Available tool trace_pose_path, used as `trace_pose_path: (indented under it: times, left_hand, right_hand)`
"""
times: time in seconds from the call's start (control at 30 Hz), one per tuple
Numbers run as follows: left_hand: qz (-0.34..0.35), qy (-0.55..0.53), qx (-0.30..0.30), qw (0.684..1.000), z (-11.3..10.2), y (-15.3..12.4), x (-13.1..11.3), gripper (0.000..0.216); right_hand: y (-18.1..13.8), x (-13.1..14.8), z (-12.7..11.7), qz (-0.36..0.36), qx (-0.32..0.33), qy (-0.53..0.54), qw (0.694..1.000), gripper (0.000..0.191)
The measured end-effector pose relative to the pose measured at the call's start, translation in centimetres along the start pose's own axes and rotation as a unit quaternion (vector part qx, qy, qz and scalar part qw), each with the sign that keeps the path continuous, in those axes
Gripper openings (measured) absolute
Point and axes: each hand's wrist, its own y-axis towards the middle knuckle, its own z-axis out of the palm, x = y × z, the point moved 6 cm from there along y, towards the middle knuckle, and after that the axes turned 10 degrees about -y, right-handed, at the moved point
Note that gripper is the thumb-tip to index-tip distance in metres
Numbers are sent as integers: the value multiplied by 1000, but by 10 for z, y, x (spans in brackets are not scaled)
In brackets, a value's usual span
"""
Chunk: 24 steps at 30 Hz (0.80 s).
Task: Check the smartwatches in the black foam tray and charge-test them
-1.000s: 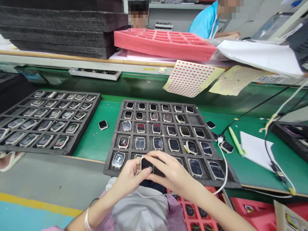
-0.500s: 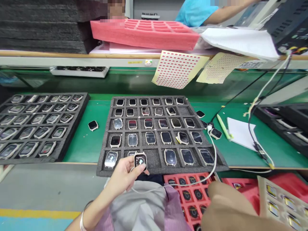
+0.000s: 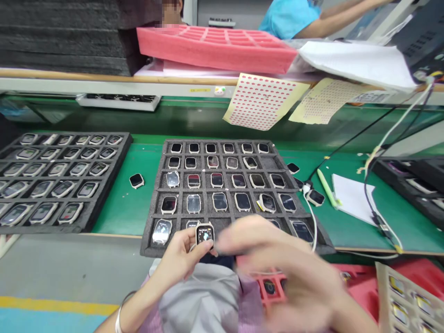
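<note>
- A square-faced smartwatch (image 3: 204,235) sits low at center, just above the near edge of a grey foam tray (image 3: 147,249), its lit screen facing up toward the camera.
- Its long axis runs roughly up and down the frame, the top pointing away from the person, with a slight tilt.
- It looks light, stiff and small. The glossy glass seems easy to smear or scratch, so the case edges look like the safest place to hold.
- The left hand (image 3: 178,252) is curled, pinching the watch by its edges between thumb and fingertips.
- The right hand (image 3: 277,263) is blurred, apparently open with fingers apart, beside the watch and not visibly touching it.
- A white cable (image 3: 314,226) runs from a charger-topped watch (image 3: 315,197) at center right, down behind the right hand.
- The grey tray's slots hold rows of watches; a similar tray (image 3: 120,157) lies at left.
- A red tray (image 3: 268,289) with round recesses lies at bottom center.
- A pink foam tray (image 3: 215,48) rests on the shelf at top center.
</note>
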Motion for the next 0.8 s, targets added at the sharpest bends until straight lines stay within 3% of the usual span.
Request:
trace_pose_path:
  times: [0.1, 0.17, 0.23, 0.33, 0.47, 0.53, 0.63, 0.8]
  left_hand:
    - [51, 14, -2, 999, 2, 2, -4, 30]
    - [92, 41, 4, 995, 4, 2, -7, 27]
    - [93, 61, 32, 993, 7, 1, -3, 35]
    - [35, 56, 60, 996, 6, -3, 9, 48]
    - [27, 19, 6, 999, -8, -9, 11, 44]
    - [48, -8, -18, 999, -13, -12, 6, 39]
    - [63, -29, -8, 998, -8, -14, -3, 37]
    - [45, -34, 54, 997, 19, -2, -2, 33]
  right_hand:
    - [19, -8, 34, -119, 78, -193, 971, 51]
    - [23, -19, 44, -142, 40, -265, 953, 37]
    - [23, -30, 47, -136, 42, -257, 956, 42]
    - [23, -43, 36, -89, 71, -174, 978, 55]
    - [25, -52, 22, -42, 57, -175, 982, 51]
    - [23, -52, 25, -54, 78, -229, 969, 46]
    - [16, -48, 26, -85, 108, -309, 941, 43]
    - [-5, -58, -2, -50, 103, -444, 889, 30]
